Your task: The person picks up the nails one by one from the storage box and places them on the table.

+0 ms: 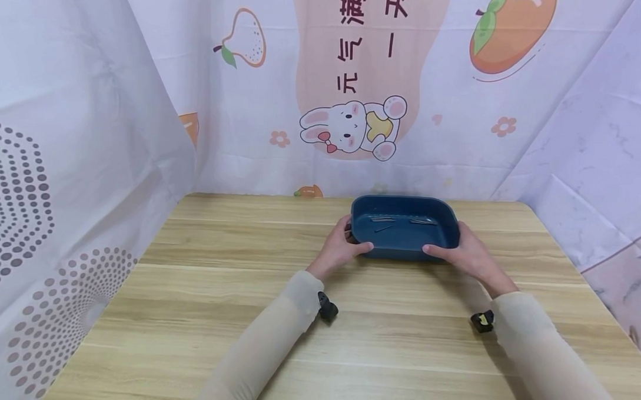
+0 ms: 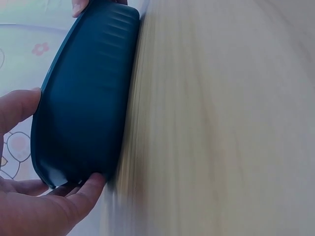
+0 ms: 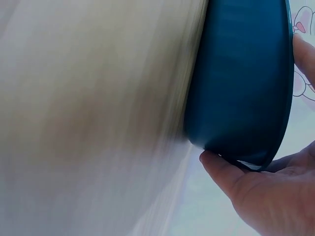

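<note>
Fingers of the left hand [image 1: 342, 248] and right hand [image 1: 472, 255] grip opposite ends of a dark blue bin [image 1: 398, 254], thumbs at its near rim. It seems light, stiff and a little slippery, best held by those end walls. Smooth, open-topped, round-cornered, it is near the wooden table's [image 1: 184, 301] far edge, before a printed curtain [image 1: 249, 121].

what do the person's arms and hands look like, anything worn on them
The left sleeve and right sleeve are long, plain and pale cream. A small black device sits at the left cuff; a similar one at the right shows a yellowish patch. The left hand and right hand wear no gloves.
</note>
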{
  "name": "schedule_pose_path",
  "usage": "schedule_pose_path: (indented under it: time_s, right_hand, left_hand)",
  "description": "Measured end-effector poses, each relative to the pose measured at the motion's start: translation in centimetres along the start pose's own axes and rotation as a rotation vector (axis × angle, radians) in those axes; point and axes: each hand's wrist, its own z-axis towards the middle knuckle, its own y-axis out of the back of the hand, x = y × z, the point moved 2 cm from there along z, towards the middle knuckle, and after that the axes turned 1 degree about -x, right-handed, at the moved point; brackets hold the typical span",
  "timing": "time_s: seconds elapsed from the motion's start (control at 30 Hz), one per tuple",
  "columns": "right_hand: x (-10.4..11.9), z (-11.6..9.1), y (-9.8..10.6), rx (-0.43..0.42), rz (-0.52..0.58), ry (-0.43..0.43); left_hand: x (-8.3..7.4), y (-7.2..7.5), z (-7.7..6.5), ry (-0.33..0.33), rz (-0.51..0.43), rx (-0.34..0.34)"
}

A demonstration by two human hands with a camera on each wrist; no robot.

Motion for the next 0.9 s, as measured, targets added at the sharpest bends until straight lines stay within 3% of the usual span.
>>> schedule_pose_path:
  time_s: [0.9]
  right_hand:
    - [1.4, 0.5, -1.5, 0.009, 0.006, 0.017]
  left_hand:
    - [0.8, 2.2, -0.8, 0.027, -0.029, -0.001]
